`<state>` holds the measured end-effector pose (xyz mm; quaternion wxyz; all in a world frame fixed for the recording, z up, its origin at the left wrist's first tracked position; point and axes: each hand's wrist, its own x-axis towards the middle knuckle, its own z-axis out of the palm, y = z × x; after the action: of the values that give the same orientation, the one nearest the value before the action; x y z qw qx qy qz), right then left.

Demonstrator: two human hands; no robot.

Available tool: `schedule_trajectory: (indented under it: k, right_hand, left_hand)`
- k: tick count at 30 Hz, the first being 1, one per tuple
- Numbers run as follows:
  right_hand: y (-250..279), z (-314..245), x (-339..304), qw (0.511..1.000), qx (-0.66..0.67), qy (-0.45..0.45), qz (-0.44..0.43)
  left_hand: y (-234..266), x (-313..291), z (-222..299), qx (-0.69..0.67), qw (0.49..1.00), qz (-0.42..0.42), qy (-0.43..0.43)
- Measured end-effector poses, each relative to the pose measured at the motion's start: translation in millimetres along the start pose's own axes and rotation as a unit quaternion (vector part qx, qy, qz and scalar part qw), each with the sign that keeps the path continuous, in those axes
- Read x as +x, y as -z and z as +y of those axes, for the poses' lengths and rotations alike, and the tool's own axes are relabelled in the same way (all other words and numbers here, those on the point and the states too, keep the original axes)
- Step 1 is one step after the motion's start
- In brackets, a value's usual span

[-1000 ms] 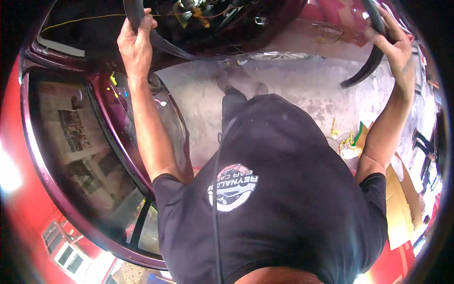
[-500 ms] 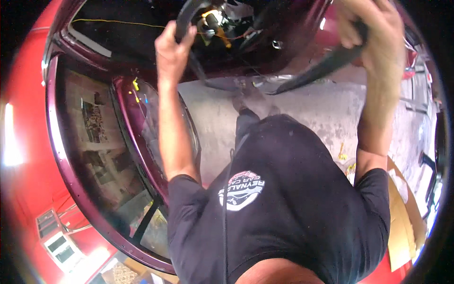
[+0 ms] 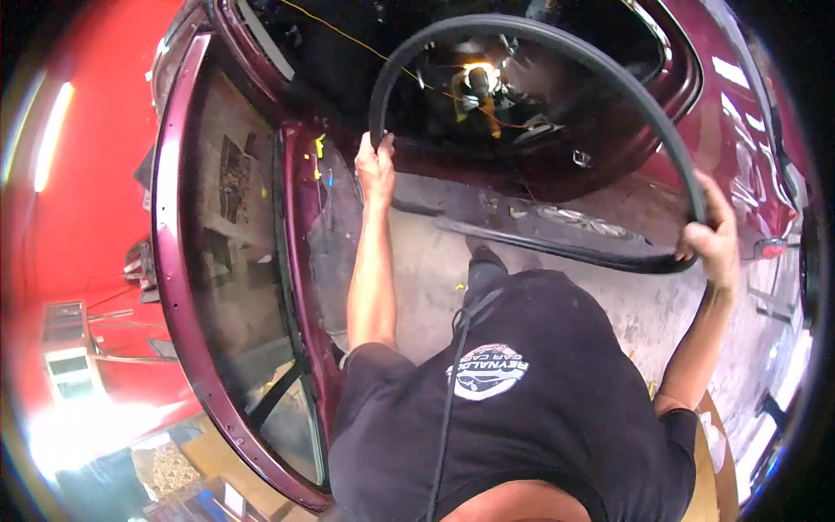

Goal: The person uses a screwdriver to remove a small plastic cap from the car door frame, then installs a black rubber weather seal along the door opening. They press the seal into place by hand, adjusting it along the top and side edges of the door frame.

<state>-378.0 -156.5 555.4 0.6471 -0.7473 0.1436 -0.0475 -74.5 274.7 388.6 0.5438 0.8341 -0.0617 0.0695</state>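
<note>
A long black rubber weatherstrip (image 3: pixel 557 36) arches in front of the dark opening of a maroon car (image 3: pixel 565 178). My left hand (image 3: pixel 377 170) grips it on the left, fingers wrapped round it at the foot of the arch. On the right, my right hand (image 3: pixel 713 230) is closed round the strip where it bends back. From that bend a lower length runs left, in front of my legs, and its loose end hangs near the middle. Another dark piece shows near my left wrist; I cannot tell whether it joins the same strip.
To my left stands the opened maroon car door (image 3: pixel 170 235) with its window glass, bits of yellow tape on its inner edge. A lit work lamp (image 3: pixel 480 78) glows inside the car, with a yellow cord (image 3: pixel 335 33) running to it. Cardboard (image 3: pixel 718 452) lies at lower right.
Both hands have come down and spread apart, and the weatherstrip now shows as a wide arch between them. The view has shifted, so the car and door appear farther right.
</note>
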Motion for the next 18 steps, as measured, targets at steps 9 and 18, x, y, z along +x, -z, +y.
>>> schedule_trajectory:
  k: [9,18]
  right_hand:
    - [-121,6,49,0.982,-0.023,-0.038,-0.185]
    - [-152,-44,111,0.982,0.141,0.121,0.037]
  left_hand:
    - [27,26,114,0.162,0.920,-0.005,-0.357]
    - [43,94,85,0.098,0.938,0.069,-0.326]
